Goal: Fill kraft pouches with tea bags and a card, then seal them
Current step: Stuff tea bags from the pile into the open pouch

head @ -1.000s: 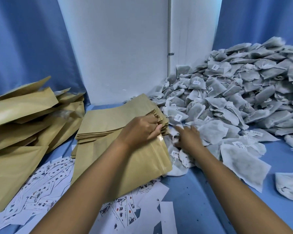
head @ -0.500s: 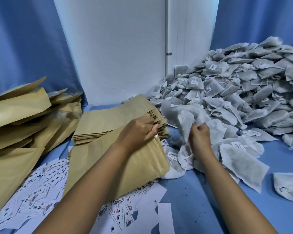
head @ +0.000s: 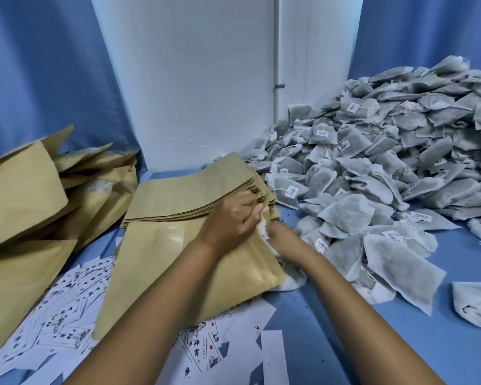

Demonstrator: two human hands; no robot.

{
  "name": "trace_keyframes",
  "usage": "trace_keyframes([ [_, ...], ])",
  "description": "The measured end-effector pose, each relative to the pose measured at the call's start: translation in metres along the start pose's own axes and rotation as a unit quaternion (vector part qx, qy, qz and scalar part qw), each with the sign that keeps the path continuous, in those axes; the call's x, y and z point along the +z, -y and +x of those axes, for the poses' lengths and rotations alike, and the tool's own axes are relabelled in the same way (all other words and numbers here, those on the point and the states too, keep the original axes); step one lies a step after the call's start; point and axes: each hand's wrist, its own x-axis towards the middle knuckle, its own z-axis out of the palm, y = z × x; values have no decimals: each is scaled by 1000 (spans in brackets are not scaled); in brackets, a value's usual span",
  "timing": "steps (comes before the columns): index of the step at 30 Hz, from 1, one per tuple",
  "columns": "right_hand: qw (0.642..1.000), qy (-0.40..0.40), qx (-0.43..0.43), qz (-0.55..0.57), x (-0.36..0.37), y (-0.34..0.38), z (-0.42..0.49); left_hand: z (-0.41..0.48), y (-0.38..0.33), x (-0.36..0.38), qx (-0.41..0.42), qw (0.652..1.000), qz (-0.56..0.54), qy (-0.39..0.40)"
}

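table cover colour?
Plain blue cloth, flecked with dark crumbs; the head view shows it.

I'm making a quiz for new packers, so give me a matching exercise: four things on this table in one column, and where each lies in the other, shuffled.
Things:
1. tea bag heap
2. printed cards
3. filled pouches
4. empty pouch stack

Places:
A. far left, piled loosely
B. middle, under the left hand
C. right side, against the curtain
D. near left, scattered flat on the blue cloth

Pairs: 1-C, 2-D, 3-A, 4-B
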Motion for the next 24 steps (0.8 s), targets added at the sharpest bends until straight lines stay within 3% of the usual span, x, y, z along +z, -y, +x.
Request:
trace_keyframes([
  [1, 998, 65, 23, -5, 3, 11, 10, 1, -5, 5, 22, 1000, -5, 20],
  [2, 992, 0, 112, -55, 9, 28, 11, 1, -9, 10, 38, 999, -10, 33],
  [3, 995, -16, 98, -6, 6, 40, 4, 3, -10, 11, 46, 998, -12, 38],
  [5, 984, 32, -11, 172, 10, 26, 5, 6, -5, 5, 38, 999, -6, 28],
  [7, 942, 56, -15, 329, -12, 48, 5, 6, 5, -5, 23, 1000, 4, 7],
  [11, 898, 97, -17, 428, -31, 35, 8, 8, 8, -10, 6, 1000, -9, -9],
  [13, 929, 139, 4, 344, -20, 31, 8, 12, -1, -1, 20, 999, -26, -3],
  [15, 980, 138, 27, 141, -7, 36, 7, 15, -9, 10, 56, 998, -30, 26],
  [17, 986, 152, 24, 67, 7, 41, 5, 13, -12, 16, 80, 995, -18, 65],
  [19, 981, 88, 8, 171, 3, 37, 4, 8, -6, 13, 64, 995, -14, 73],
  [21, 952, -48, 43, 300, -8, 20, 1, 5, 0, 4, 39, 997, -5, 60],
  [22, 960, -123, 62, 244, -14, 7, 3, 5, 4, 1, 32, 998, 0, 53],
  [23, 977, -163, 92, 101, -20, -6, 1, 5, 6, -2, 27, 999, 3, 46],
  [24, 980, -146, 128, -49, -23, -15, -2, 5, 9, -4, 19, 999, 4, 41],
])
